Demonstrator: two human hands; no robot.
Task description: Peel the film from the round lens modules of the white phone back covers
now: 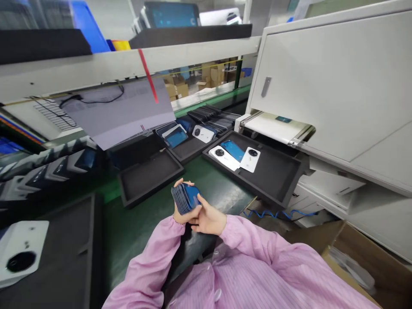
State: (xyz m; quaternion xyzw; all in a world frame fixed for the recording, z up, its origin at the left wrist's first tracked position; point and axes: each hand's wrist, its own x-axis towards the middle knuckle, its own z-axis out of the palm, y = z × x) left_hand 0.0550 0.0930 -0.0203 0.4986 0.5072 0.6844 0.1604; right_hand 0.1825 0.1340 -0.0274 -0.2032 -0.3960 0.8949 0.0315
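A stack of several phone back panels (183,200), with thin layered edges and a shiny blue face, is held above the green work surface. My left hand (180,217) is wrapped around the stack from below and behind, its fingertips showing over the far edge. From the right, my right hand (210,216) closes on the same stack, thumb on the blue face; its other fingers are curled near the left hand and partly hidden. Beyond the hands, a black tray (273,182) bears white panels with round camera areas (250,159) and a blue one (233,150).
A black tray (151,176) lies ahead on the green table (135,227). More panels stand in rows (58,171) at left. To the right is a white cabinet machine (334,81) with a conveyor belt (273,126). A cardboard box (380,262) sits low at right.
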